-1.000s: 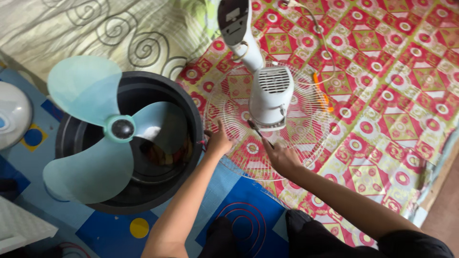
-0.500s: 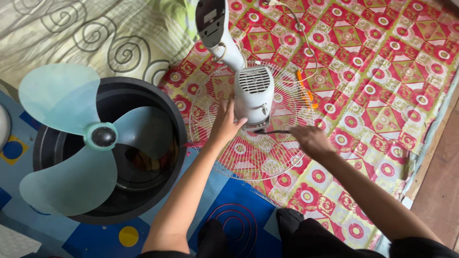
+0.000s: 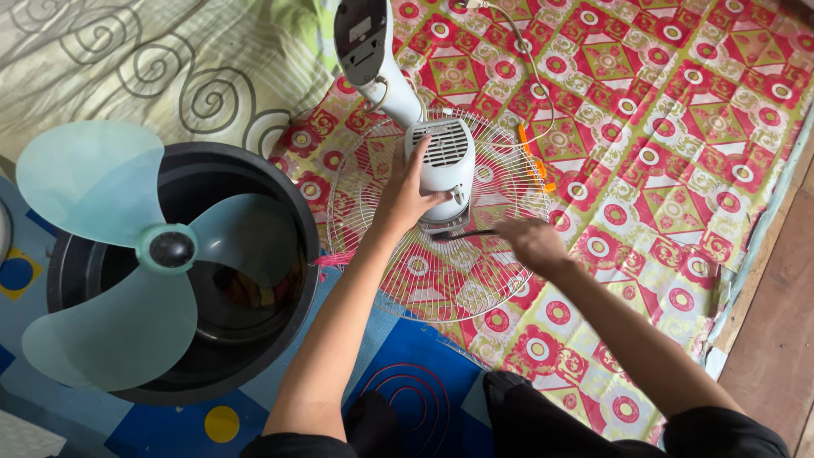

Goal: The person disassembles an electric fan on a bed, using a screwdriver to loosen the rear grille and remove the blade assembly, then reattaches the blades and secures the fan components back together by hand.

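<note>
Work surface is a floor laid with overlapping coverings: a blue mat (image 3: 424, 382) with circles and spirals nearest the camera, a red patterned sheet (image 3: 678, 127) with repeating medallions to the right and beyond, and a pale cloth (image 3: 127, 59) with dark swirls at the far left. A strip of bare wooden floor (image 3: 776, 322) shows along the right edge.

Landmark for all positions: the white fan motor housing (image 3: 441, 165), lying near the centre of the red sheet.

Nearest, left of the housing, stands a large round black tub (image 3: 292, 220). Its contents are dark and reddish-brown at the bottom; what they are cannot be told. Across its rim rests a pale green three-bladed fan propeller (image 3: 119, 263) with a dark hub.

Under the housing lies a white wire fan guard (image 3: 424, 280), flat on the sheet.

The left hand (image 3: 405, 197) is clasped against the near left side of the housing, fingers spread and curled around it. The right hand (image 3: 532, 244), just right of and nearer than the housing, is closed about the handle of a slim dark tool (image 3: 462, 235) whose tip points at the housing's lower edge.

Right of the housing, an orange object (image 3: 534, 161) lies on the guard's rim; its kind cannot be told. Beyond the housing the white fan stand (image 3: 373, 51) rises toward the camera, its base bearing a dark panel with a small pale label. A white cord (image 3: 530, 68) runs off behind.
</note>
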Demonstrator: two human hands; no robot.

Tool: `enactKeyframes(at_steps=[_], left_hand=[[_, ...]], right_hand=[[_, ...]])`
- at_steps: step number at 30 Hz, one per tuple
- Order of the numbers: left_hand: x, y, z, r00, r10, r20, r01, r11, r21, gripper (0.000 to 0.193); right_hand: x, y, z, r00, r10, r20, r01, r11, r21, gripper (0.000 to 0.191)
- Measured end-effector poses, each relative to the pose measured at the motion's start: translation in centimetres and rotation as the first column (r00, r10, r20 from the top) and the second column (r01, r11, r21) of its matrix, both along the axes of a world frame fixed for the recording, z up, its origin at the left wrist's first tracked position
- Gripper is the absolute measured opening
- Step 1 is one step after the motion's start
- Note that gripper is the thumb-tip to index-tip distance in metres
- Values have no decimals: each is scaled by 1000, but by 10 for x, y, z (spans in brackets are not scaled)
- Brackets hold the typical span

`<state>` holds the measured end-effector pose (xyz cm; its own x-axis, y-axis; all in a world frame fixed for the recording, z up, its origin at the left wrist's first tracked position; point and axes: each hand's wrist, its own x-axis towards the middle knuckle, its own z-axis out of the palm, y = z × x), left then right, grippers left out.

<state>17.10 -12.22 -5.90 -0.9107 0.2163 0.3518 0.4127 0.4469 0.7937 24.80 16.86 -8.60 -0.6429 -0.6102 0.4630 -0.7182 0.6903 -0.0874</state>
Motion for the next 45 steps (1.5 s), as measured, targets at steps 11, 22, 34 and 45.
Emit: enactKeyframes(at_steps=[11, 22, 34, 45], left_hand=[[1, -4, 7, 1000, 7, 4, -7, 1000, -31, 115], [0, -7, 8, 997, 12, 76, -8, 999, -45, 111], [0, -7, 18, 993, 2, 117, 8, 996, -84, 109], [-34, 27, 9, 964, 115, -238, -158, 973, -170, 94]], right_hand=[[-4, 9, 26, 975, -53, 217, 29, 993, 110, 31], [-7, 17, 24, 952, -185, 244, 153, 978, 145, 26], [3, 27, 24, 784, -357, 508, 324, 933, 156, 23], [-29, 9, 16, 306, -257, 917, 716, 697, -44, 35]])
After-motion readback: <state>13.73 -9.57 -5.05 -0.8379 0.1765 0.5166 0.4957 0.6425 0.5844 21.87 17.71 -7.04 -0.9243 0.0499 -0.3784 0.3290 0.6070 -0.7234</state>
